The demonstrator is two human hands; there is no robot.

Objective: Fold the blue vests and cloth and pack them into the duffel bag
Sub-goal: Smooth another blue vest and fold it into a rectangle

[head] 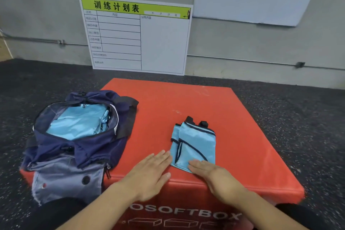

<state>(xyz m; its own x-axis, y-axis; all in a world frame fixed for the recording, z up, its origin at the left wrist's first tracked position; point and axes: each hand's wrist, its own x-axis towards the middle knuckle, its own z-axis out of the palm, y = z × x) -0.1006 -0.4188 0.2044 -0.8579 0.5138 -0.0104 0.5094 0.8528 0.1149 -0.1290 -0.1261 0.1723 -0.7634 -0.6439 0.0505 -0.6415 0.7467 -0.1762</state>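
On the red box (186, 102), our flat right hand (211, 172) presses the folded blue vest (196, 144); our left hand (149, 170), fingers straight, perhaps touches its nine-o'clock edge beside the duffel bag (74, 147).

You're looking at a folded vest (194, 144) of thin, slightly shiny light-blue cloth with dark binding. It lies on the red box (214, 110), whose smooth vinyl-like skin has a soft sheen and pale scuffs toward 12 o'clock. At 9 o'clock the duffel bag (74, 142) is limp navy and grey fabric, matt, with more of the sheeny blue cloth (78, 123) inside. The floor (298, 117) looks like rough, speckled black rubber.
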